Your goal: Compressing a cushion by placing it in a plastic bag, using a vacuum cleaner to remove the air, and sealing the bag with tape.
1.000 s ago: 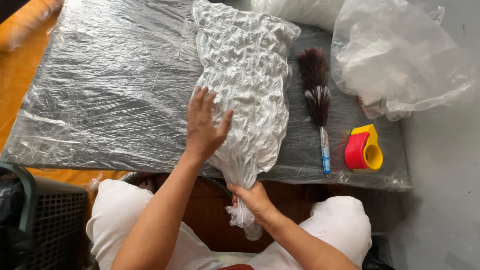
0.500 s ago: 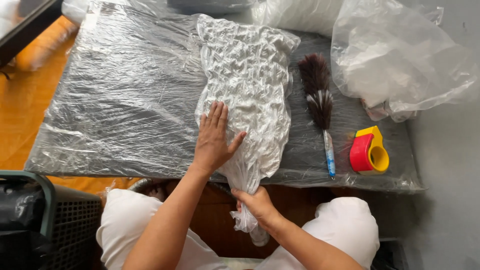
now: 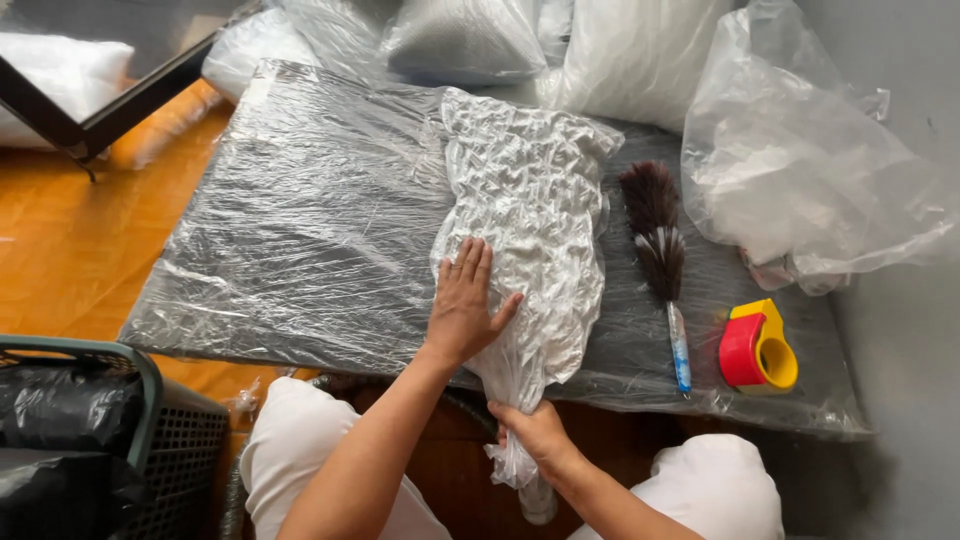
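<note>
Left hand (image 3: 463,305) lies flat, palm down, fingers together and thumb spread, forearm reaching forward from below, while right hand (image 3: 535,432) sits lower and nearer the body, fingers curled closed in a grip.
</note>
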